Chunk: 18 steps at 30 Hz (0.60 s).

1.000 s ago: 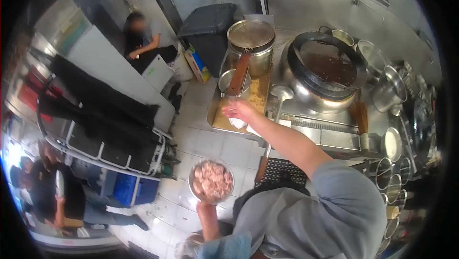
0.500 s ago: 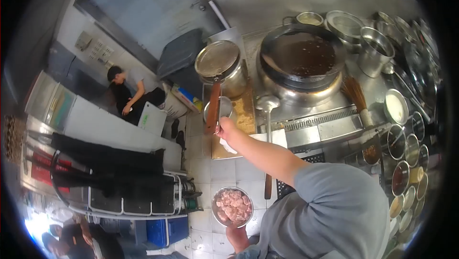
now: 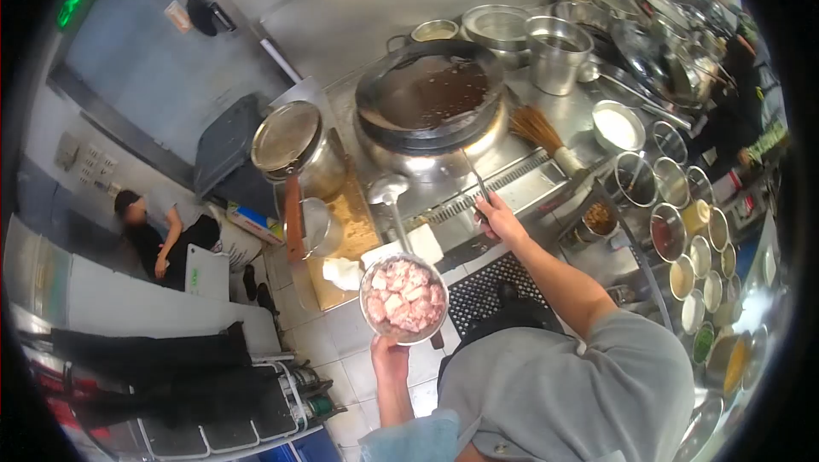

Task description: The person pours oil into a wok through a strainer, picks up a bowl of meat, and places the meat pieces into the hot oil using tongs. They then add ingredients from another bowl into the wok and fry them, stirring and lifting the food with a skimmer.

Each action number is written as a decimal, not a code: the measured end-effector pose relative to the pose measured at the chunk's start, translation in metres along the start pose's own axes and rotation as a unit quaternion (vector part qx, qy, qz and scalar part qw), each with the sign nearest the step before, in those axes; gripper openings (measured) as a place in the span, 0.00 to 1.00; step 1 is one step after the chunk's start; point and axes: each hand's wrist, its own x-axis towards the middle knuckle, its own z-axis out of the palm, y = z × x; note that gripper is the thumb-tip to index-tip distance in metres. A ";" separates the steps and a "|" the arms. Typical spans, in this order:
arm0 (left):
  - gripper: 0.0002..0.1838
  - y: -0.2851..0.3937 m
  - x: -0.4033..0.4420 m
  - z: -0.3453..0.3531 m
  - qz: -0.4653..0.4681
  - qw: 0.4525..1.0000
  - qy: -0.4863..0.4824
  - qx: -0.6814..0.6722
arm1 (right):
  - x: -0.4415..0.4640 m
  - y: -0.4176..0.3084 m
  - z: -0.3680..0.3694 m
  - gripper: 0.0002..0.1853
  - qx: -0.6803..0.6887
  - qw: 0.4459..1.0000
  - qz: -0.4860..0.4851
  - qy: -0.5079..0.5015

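Note:
My left hand (image 3: 390,360) grips the near rim of a metal bowl (image 3: 368,331) of raw meat chunks (image 3: 404,296). The bowl is held over the floor, in front of the counter edge. At the stove front, my right hand (image 3: 500,220) is closed around a thin metal rod (image 3: 474,174) that slants up to the front of the wok's base; its far end is hard to make out. Behind it sits a dark wok (image 3: 392,106) with brown liquid inside. A ladle (image 3: 389,190) rests left of the right hand, its handle partly hidden behind the bowl.
A strainer with a wooden handle (image 3: 294,216) tops a pot (image 3: 317,155) on the left. A bamboo brush (image 3: 539,128) lies right of the wok. Several seasoning containers (image 3: 668,234) line the right side. A person (image 3: 162,240) sits at the left, near the door.
My right hand has left the wooden strainer handle and moved right to the rod by the wok. My left hand has raised the meat bowl towards the counter. The view has turned right.

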 end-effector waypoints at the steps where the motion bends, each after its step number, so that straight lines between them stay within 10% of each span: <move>1: 0.31 -0.004 0.004 0.004 -0.017 1.000 -0.011 0.019 | 0.014 0.022 -0.022 0.16 -0.076 0.995 -0.061 0.011; 3: 0.35 -0.015 0.014 0.009 -0.051 0.996 -0.032 0.059 | 0.023 0.042 -0.051 0.15 -0.341 0.875 -0.315 0.138; 8: 0.30 -0.041 0.006 0.046 -0.101 0.992 -0.058 0.057 | 0.021 0.046 -0.127 0.14 -0.638 0.761 -0.114 0.031; 18: 0.34 -0.095 0.008 0.102 -0.045 0.993 -0.058 0.089 | -0.012 0.032 -0.171 0.21 -0.459 0.869 -0.174 0.062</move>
